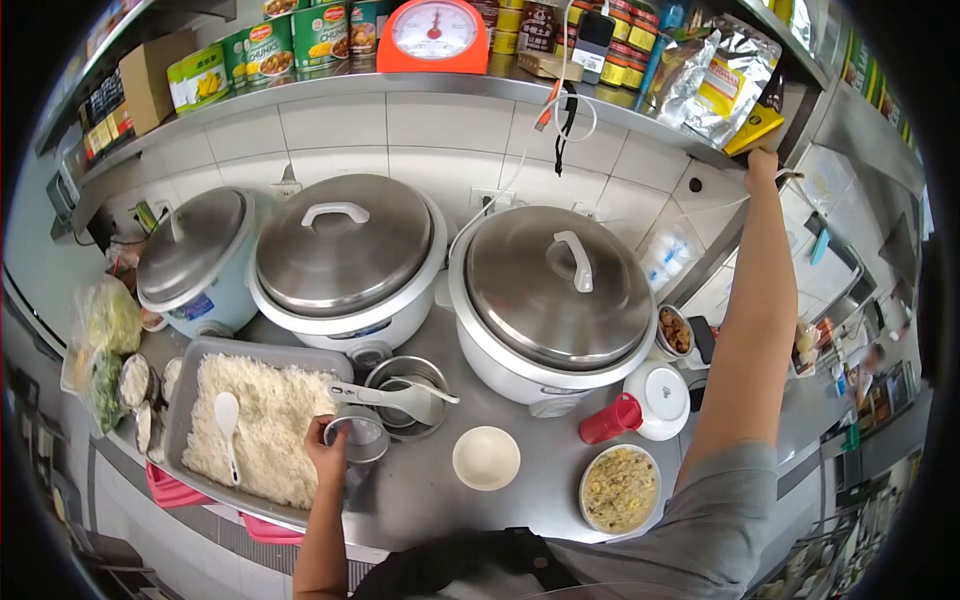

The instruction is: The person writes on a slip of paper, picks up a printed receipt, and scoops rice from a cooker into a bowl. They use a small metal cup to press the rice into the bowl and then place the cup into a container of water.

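Note:
My left hand is closed on the rim of a small clear round container, beside the right edge of the grey tray of white rice. A white spoon lies on the rice. Behind the container, a grey-handled scoop rests across metal bowls. My right arm stretches up to the shelf, where my right hand touches the bottom of a yellow packet; its fingers are mostly hidden. Silver pouches stand beside the packet.
Three lidded rice cookers line the counter. Nearer are a white bowl, a red cup, an upturned white bowl and a bowl of fried rice. A red scale stands on the shelf; a white cable hangs down.

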Demonstrator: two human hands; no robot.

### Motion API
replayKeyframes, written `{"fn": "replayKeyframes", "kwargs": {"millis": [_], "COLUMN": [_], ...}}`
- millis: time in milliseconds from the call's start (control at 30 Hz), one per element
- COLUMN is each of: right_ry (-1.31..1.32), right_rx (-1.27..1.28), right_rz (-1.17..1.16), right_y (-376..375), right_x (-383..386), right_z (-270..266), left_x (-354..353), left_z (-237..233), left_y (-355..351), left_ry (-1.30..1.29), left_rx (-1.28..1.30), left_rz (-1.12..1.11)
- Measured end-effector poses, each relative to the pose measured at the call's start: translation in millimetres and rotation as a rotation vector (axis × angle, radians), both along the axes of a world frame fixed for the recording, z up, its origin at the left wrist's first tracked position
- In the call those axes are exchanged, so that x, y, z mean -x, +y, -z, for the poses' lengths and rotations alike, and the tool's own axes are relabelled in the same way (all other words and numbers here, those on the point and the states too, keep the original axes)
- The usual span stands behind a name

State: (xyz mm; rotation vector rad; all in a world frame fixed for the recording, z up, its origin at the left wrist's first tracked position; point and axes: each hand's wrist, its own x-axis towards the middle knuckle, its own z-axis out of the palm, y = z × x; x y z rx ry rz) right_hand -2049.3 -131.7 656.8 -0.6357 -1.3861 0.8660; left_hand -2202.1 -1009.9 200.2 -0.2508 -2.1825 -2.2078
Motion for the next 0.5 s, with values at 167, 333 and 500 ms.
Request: {"fn": "replayKeyframes", "kwargs": {"millis": [167, 333, 500], "right_ry": [-0.574, -0.840, -0.494], "right_rx": [-0.104, -0.228, -0.305], "right_rz": [0.383, 0.442, 0.622], "right_y": [1.7, 64.9, -43.0], "right_x": [10.7, -3.3, 13.4], "right_z": [-10.8, -5.4, 12.3], "left_x": [-3.3, -6.0, -2.5], "left_z": [-4.8, -9.3, -9.5], "left_y": [0.7, 0.7, 0.9], "left_ry": [-0.029, -0.044, -0.043], "left_rx": [-0.049, -0.043, -0.054], "left_rz": [-0.038, -0.058, -0.065]}}
